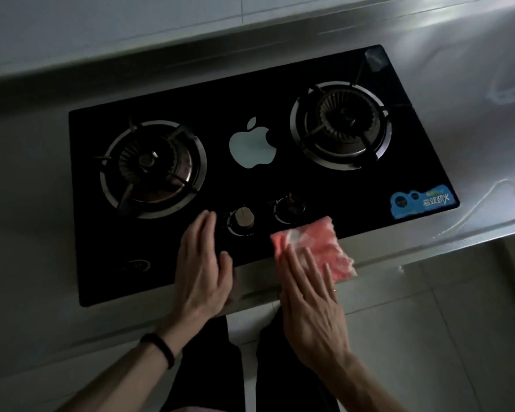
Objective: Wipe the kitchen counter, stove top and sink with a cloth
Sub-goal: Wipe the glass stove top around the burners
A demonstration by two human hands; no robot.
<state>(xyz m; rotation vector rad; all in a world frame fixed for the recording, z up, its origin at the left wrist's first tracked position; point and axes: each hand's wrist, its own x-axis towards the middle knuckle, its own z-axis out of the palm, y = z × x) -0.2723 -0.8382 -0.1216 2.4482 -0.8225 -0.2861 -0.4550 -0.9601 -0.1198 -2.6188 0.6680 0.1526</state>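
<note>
Dim kitchen, viewed from above: a grey stainless-steel counter is backed by a pale tiled wall, and a black glass two-burner gas stove top is set into it. Two ringed burners with dark pan supports are recorded, the left burner and the right burner, with a white apple-shaped sticker between them and a blue printed label at the front right corner. Two round control knobs are placed near the front edge, the left knob and the right knob. No sink is shown. The right hand is laid flat on a pink fluffy cloth, fingers straight and slightly spread, nothing being gripped. The left hand, above a black wristband, is held flat just beside the left knob, fingers straight and together, thumb apart, nothing held; contact with the glass cannot be confirmed. Hazards are judged as follows: a knob could be turned by a passing cloth edge or the left fingertips; the cloth could be pushed off the counter's front lip, which it already approaches; pile could be snagged on the pan supports; a sticker edge could be lifted by rubbing. The cloth is folded to a rough square with rumpled edges and a paler whitish patch, and is laid across the stove's near edge and the counter strip, just in front of the right knob.
</note>
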